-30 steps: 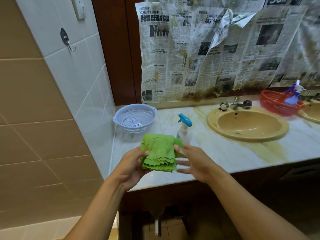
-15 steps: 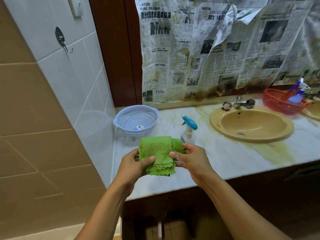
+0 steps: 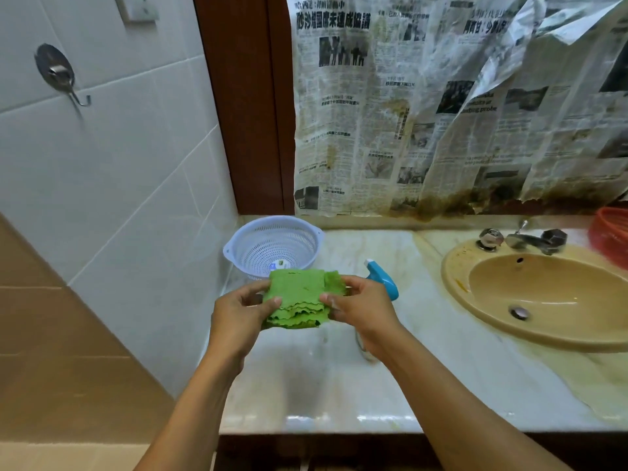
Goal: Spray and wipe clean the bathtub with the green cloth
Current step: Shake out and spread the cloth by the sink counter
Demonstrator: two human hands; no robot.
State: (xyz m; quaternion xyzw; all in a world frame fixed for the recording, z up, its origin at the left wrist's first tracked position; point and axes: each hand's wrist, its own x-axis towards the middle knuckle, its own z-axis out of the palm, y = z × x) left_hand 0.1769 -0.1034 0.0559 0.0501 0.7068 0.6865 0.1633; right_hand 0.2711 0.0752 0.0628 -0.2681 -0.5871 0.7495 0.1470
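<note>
**Bare arms, bare hands**

Two forearms enter the view below the front edge of the worktop (image 3: 339,385), and both are uncovered along their whole visible length, lean and smooth. The left hand (image 3: 238,314) and the right hand (image 3: 363,311), above the worktop's left part, are bare too, with slim fingers. A short nail shows on each thumb.

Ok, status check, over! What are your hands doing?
Left grip, right grip both pinching folded green cloth. Spray bottle on counter behind right grip. White colander behind cloth.

colander (image 3: 273,245) and spray bottle (image 3: 382,279) crowd far counter (image 3: 323,385); near counter open.
</note>
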